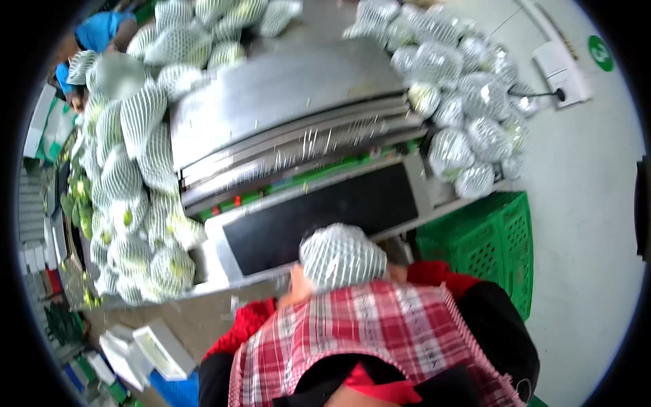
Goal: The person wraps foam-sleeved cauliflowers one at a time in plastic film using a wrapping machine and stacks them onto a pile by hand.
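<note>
A round vegetable in a white foam net [341, 258], with a shiny clear film over it, is held close in front of my body at the near edge of a black flat plate [322, 214]. My left hand [296, 286] is closed against its left side, the fingers partly hidden. On the opposite side my right hand [398, 273] shows only in part, behind the sleeve and the apron. Beyond the plate stands a metal wrapping machine [285, 98] with a curved steel cover and rollers along its front.
Many foam-netted vegetables [122, 176] are piled on the left of the bench. Film-wrapped ones [468, 102] are heaped at the right. A green plastic crate [485, 251] stands low on the right, and white foam boxes [163, 349] lie at lower left. Another person's blue sleeve [102, 30] shows at upper left.
</note>
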Demonstrator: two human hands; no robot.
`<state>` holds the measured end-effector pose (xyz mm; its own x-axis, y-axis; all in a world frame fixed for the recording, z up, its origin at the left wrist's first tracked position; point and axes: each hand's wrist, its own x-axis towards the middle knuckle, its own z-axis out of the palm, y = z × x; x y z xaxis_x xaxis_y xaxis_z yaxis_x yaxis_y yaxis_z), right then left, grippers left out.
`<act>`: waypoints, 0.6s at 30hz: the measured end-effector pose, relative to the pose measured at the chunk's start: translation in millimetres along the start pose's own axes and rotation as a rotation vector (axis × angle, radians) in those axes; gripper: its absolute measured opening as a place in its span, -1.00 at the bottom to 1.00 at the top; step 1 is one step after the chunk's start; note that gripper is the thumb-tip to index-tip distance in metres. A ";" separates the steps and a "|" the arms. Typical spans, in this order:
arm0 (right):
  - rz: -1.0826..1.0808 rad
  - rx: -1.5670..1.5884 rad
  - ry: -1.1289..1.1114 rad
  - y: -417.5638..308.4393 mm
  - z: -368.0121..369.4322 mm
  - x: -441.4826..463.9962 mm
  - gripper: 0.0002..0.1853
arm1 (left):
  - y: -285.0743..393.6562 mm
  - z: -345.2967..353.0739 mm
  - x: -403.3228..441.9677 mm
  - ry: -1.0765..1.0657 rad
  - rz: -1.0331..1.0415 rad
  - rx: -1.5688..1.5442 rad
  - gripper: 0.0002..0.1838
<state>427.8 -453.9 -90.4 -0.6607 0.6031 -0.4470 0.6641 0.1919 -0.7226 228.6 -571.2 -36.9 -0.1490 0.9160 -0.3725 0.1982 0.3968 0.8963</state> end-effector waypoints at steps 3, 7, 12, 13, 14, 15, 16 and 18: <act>-0.137 0.126 -0.067 -24.0 -19.5 0.8 -0.67 | 51.0 -28.9 7.0 0.233 0.600 0.093 -0.80; -0.324 0.346 -0.298 -76.7 -44.7 1.5 -0.61 | 123.5 -48.7 27.2 0.599 1.232 0.275 -0.79; -0.394 0.466 -0.684 -116.4 -70.3 10.4 -0.54 | 142.6 -78.0 -3.5 -0.009 0.574 -0.237 -0.72; -0.382 0.426 -0.698 -118.8 -86.9 15.0 -0.53 | 135.2 -83.7 -12.3 -0.104 0.432 -0.386 -0.70; -0.355 0.391 -0.657 -121.2 -111.4 16.7 -0.51 | 130.3 -89.5 -22.4 -0.158 0.323 -0.512 -0.69; -0.298 0.396 -0.589 -122.6 -138.5 15.6 -0.50 | 127.0 -91.0 -29.5 -0.181 0.261 -0.586 -0.67; -0.208 0.655 -0.458 -125.3 -159.1 5.9 -0.48 | 125.9 -93.3 -34.3 -0.196 0.212 -0.629 -0.66; -0.319 1.183 -0.270 -152.3 -183.6 -16.7 -0.23 | 138.0 -90.2 -26.2 -0.188 0.174 -0.507 -0.63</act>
<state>402.0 -351.0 123.9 -0.8770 0.4536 -0.1582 -0.1665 -0.5959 -0.7856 172.5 -545.9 118.3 0.0284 0.9785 -0.2043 -0.2926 0.2035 0.9343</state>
